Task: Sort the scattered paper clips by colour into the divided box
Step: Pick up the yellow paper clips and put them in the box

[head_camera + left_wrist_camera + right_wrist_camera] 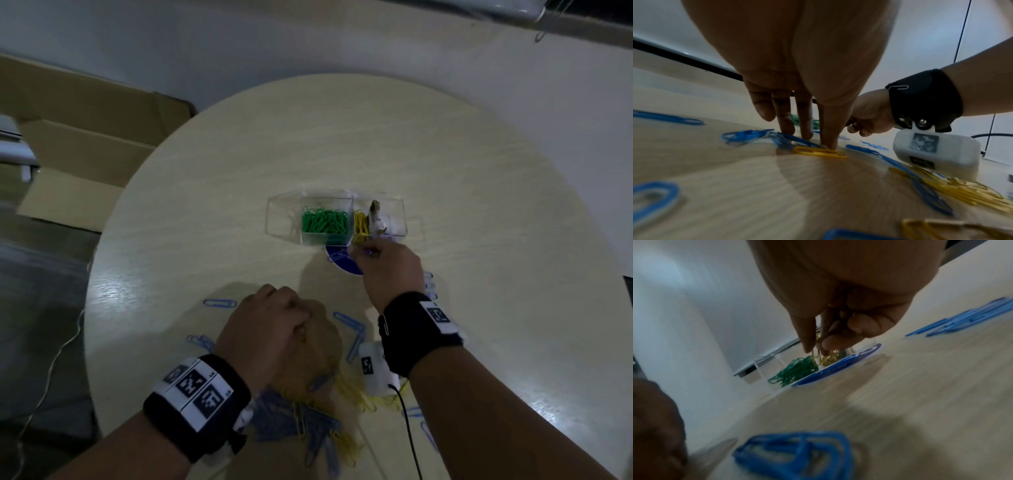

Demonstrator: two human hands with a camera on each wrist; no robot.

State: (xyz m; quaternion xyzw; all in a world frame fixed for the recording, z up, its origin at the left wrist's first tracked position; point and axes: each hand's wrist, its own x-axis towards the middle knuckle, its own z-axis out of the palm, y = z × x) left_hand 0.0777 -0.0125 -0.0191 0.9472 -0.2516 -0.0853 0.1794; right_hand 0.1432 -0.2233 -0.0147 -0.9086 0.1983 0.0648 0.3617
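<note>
A clear divided box (284, 219) stands mid-table, with green clips (325, 222) in its middle compartment and yellow clips (360, 228) in the one to their right. My right hand (363, 251) is at the box's near right edge. There it pinches a few yellow paper clips (817, 353), which dangle just above the yellow heap (831, 359). Nearer me, my left hand (274, 325) points down at the table. Its straight fingertips (806, 135) and thumb touch the tabletop at a single yellow clip (820, 151) that lies flat among blue clips (748, 134).
A blue round disc (342, 263) lies under the box's near side. Loose blue clips (219, 303) dot the table, and a mixed blue and yellow pile (308, 425) sits near the front edge. Cardboard boxes (85, 137) stand off the table's left. A black cable (407, 428) trails from my right wrist.
</note>
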